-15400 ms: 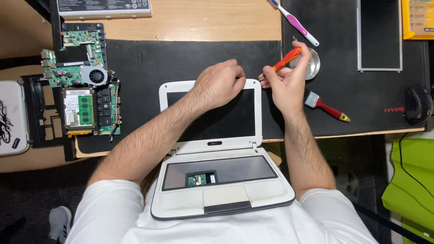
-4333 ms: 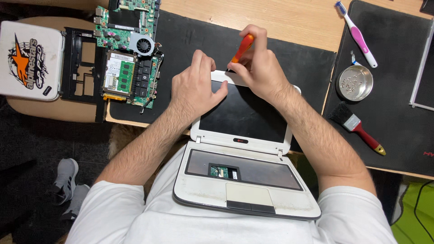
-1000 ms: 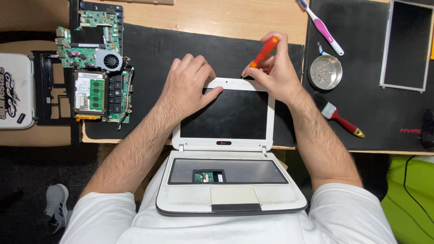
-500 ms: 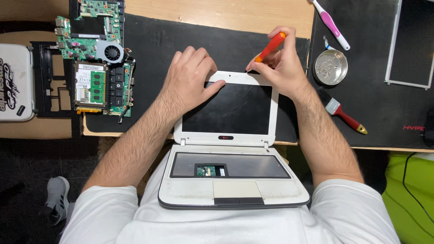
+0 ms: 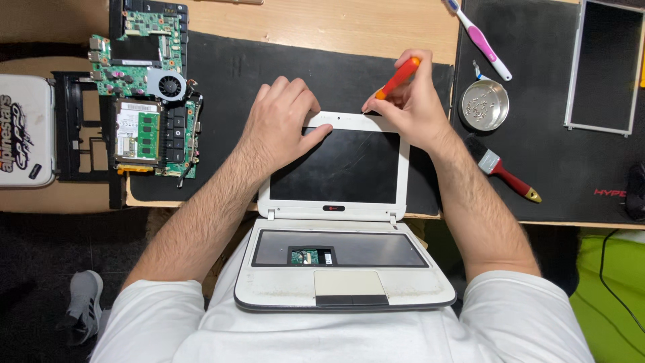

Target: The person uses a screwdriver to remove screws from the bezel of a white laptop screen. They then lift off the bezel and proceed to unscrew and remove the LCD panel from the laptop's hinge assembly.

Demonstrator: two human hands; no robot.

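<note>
A small white laptop [image 5: 342,262] rests open on my lap, its keyboard removed and its dark screen [image 5: 339,168] lying back onto the desk edge. My left hand [image 5: 282,121] lies flat on the top left corner of the screen bezel. My right hand [image 5: 410,107] grips an orange-handled screwdriver [image 5: 398,78], its tip touching the top edge of the bezel right of the middle.
A green circuit board with a fan [image 5: 151,94] lies on the black mat [image 5: 228,67] at the left, beside a black frame [image 5: 80,128] and a white case [image 5: 23,131]. At the right are a metal bowl of screws [image 5: 484,105], a red-handled brush [image 5: 504,171], a pink toothbrush [image 5: 480,40] and a bare screen panel [image 5: 605,67].
My right hand and the screwdriver have stayed at the bezel's top edge while my left hand kept pressing the corner. The view has shifted slightly.
</note>
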